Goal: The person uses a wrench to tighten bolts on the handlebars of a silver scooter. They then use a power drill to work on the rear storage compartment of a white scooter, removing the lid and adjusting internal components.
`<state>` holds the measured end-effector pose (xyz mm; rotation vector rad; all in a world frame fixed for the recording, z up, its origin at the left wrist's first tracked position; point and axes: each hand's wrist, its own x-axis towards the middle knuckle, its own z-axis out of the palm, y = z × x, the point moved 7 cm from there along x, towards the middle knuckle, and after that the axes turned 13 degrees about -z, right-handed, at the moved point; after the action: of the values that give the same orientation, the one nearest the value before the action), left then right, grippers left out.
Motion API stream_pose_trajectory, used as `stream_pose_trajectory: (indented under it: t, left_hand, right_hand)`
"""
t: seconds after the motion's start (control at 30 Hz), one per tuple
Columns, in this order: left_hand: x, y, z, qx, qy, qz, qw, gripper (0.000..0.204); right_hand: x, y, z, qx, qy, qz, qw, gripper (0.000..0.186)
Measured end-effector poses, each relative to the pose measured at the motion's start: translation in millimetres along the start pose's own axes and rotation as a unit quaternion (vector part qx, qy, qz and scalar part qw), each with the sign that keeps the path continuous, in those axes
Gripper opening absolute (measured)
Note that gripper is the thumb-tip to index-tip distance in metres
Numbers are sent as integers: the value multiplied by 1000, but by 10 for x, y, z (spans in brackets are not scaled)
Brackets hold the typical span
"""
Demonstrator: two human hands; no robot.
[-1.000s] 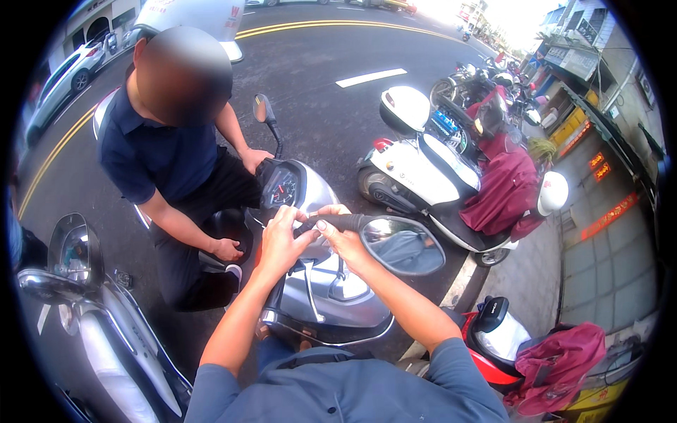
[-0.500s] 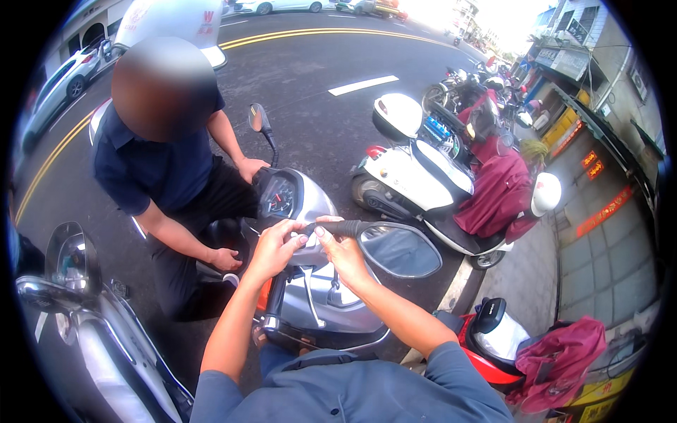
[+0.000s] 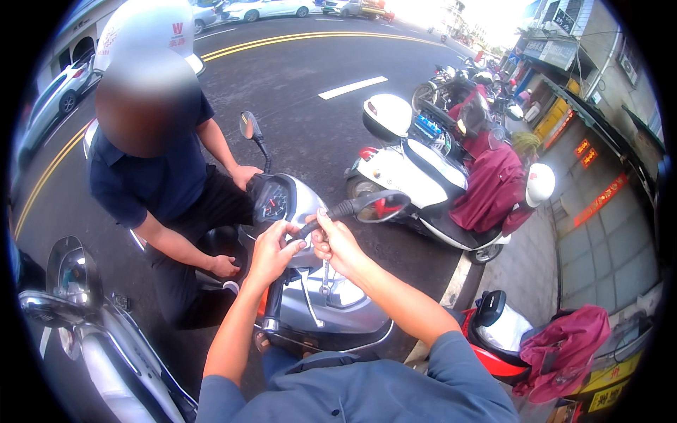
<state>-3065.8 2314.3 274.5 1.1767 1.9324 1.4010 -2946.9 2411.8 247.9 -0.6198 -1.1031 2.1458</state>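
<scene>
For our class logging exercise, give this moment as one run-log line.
left hand: on mirror stem; right hand: on same stem; silver scooter: beneath both hands; helmeted person: at scooter

A slate-blue shirt (image 3: pixel 374 389) is worn, marked at the front by a small dark button (image 3: pixel 335 412). It is cut with short, plain sleeves (image 3: pixel 455 358), by which the forearms (image 3: pixel 402 303) are left uncovered. Beyond it, darker blue trousers (image 3: pixel 277 363) are partly seen.

Before you in daylight lies dark asphalt (image 3: pixel 282 81), marked with a double yellow line (image 3: pixel 282 40) and a white dash (image 3: pixel 352 87). To your right, grey pavement (image 3: pixel 529 271) meets a greyish panelled wall (image 3: pixel 603 247) bearing red strips (image 3: pixel 601 200); ahead, the sky (image 3: pixel 483 15) glares white.
</scene>
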Motion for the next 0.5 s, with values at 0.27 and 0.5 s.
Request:
stream_pose_trajectory:
  t: [0.27, 0.5]
  left_hand:
    - [6, -88, -29, -35, -19, -64, 997, 27]
    - [-20, 19, -84, -2, 4, -35, 999, 24]
  right_hand:
    - [363, -207, 88, -228, -132, 136, 955, 32]
    - [658, -363, 368, -484, -262, 138, 823, 27]
